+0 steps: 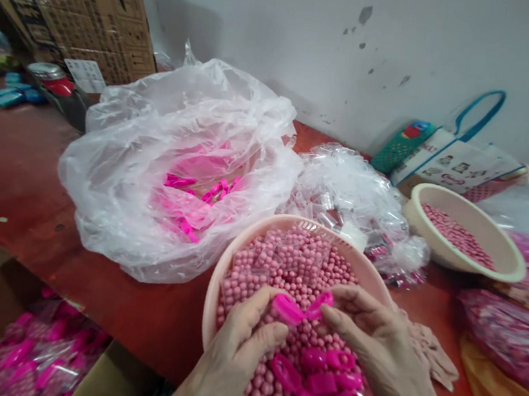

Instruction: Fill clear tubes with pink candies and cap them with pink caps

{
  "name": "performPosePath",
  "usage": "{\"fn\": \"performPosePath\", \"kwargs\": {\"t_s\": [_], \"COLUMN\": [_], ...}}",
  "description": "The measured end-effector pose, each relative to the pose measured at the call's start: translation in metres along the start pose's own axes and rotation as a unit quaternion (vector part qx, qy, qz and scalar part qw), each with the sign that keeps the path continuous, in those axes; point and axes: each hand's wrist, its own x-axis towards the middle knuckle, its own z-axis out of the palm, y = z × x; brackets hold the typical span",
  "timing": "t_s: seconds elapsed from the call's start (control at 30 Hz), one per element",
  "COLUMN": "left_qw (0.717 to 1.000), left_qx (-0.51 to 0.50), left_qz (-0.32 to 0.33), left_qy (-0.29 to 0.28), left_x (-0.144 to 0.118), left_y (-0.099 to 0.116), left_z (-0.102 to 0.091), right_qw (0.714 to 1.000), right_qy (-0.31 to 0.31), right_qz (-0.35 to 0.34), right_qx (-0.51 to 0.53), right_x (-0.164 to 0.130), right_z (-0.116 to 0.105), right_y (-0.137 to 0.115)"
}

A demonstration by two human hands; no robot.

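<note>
My left hand [240, 344] pinches the wide end of a bright pink plastic piece [289, 310] that narrows in the middle. My right hand [375, 339] has thumb and fingers closed on its other end, which looks like a small loop. Both hands are above a pale pink plastic basin [215, 282] full of round pink beads [336, 269]. Several more pink plastic pieces [318, 384] lie on the beads below my hands. Clear packets of beads [300, 258] rest at the basin's far side.
Behind the basin, a big translucent bag [117, 204] holds more pink pieces, beside a heap of clear plastic packets [344, 182]. A cream bowl [474, 268] of beads stands right. An open carton [118, 380] with filled packets sits lower left. A thermos [66, 97] stands back left.
</note>
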Motion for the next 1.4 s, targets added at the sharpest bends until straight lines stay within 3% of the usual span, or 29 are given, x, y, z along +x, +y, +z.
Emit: {"fn": "performPosePath", "kwargs": {"t_s": [0.1, 0.2, 0.3, 0.4, 0.5, 0.57, 0.7, 0.8, 0.93, 1.07, 1.3, 1.4], "left_qw": [0.999, 0.997, 0.995, 0.994, 0.993, 0.994, 0.999, 0.998, 0.996, 1.0, 0.998, 0.996], "left_qx": [0.028, 0.037, 0.038, 0.045, 0.049, 0.038, -0.004, 0.028, 0.078, 0.0, -0.062, -0.08], "left_qz": [-0.02, -0.044, -0.062, -0.055, -0.056, -0.066, -0.044, -0.05, -0.015, 0.005, -0.01, -0.015], "left_qy": [0.009, 0.05, 0.071, 0.079, 0.089, 0.077, -0.017, -0.005, 0.039, 0.015, -0.019, -0.031], "left_x": [-0.002, -0.004, -0.007, -0.012, -0.013, -0.011, -0.006, -0.007, -0.011, -0.005, 0.003, 0.003], "left_y": [-0.006, -0.013, -0.015, -0.014, -0.011, -0.01, -0.012, -0.015, -0.015, -0.01, -0.001, 0.001], "left_z": [0.001, 0.003, 0.005, 0.005, 0.004, 0.001, -0.004, -0.005, -0.002, -0.001, -0.004, -0.004], "right_qw": [0.985, 0.919, 0.849, 0.817, 0.826, 0.856, 0.925, 0.936, 0.892, 0.827, 0.782, 0.787], "right_qy": [-0.009, -0.031, -0.018, -0.01, -0.009, -0.013, -0.025, -0.036, -0.013, 0.002, 0.033, 0.01], "right_qz": [-0.136, -0.283, -0.337, -0.359, -0.359, -0.345, -0.31, -0.293, -0.347, -0.381, -0.367, -0.352], "right_qx": [-0.101, -0.271, -0.406, -0.452, -0.435, -0.386, -0.219, -0.193, -0.289, -0.415, -0.503, -0.506], "right_x": [0.0, 0.0, -0.002, -0.003, -0.003, -0.001, 0.006, 0.007, 0.005, 0.002, -0.008, -0.011], "right_z": [0.009, 0.024, 0.034, 0.038, 0.037, 0.032, 0.021, 0.019, 0.022, 0.027, 0.043, 0.046], "right_y": [0.0, 0.003, 0.005, 0.006, 0.006, 0.002, -0.014, -0.017, -0.007, -0.002, 0.013, 0.023]}}
